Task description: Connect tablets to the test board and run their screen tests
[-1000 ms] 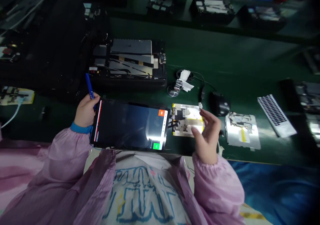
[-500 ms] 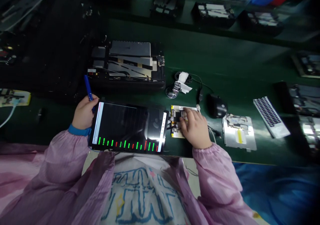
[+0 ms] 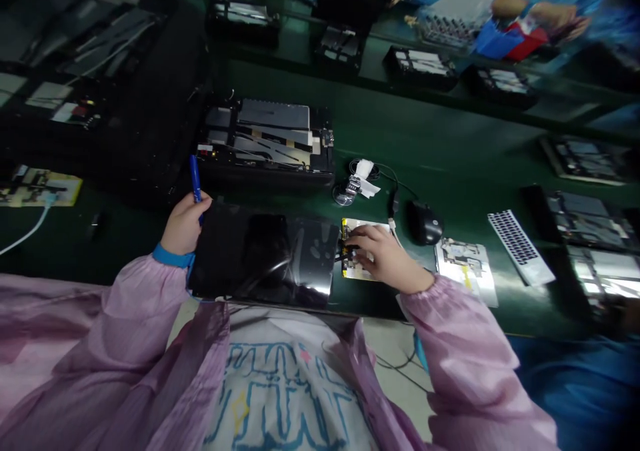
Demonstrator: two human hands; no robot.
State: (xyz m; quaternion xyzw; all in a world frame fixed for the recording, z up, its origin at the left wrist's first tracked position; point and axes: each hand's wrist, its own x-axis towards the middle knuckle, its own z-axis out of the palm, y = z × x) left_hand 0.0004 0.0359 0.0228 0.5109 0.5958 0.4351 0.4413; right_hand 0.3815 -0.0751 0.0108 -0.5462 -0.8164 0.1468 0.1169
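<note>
My left hand point(image 3: 184, 223) is closed at the left edge of a tablet screen point(image 3: 265, 254), with a blue pen point(image 3: 195, 177) sticking up from the same grip. The screen is dark and shows only reflections. Beyond its right edge, short cables run to a circuit board point(image 3: 356, 271) with yellow tape along its left side. Over that board, my right hand point(image 3: 383, 254) has its fingers bent down and closed at a small black cable connector point(image 3: 346, 245) on the left edge. The fingertips partly hide the connector.
An opened tablet body point(image 3: 267, 137) lies in a black tray behind the screen. A clear suction cup point(image 3: 344, 194), a black mouse point(image 3: 425, 223), a metal-backed board point(image 3: 467, 271) and a label sheet point(image 3: 520, 247) lie to the right. Co-workers' hands point(image 3: 555, 17) show across the bench.
The screen has gone from lit, with green and red bars, to dark. My right hand's fingers have shifted to the board's left edge. The head view has tilted up, bringing co-workers into sight.
</note>
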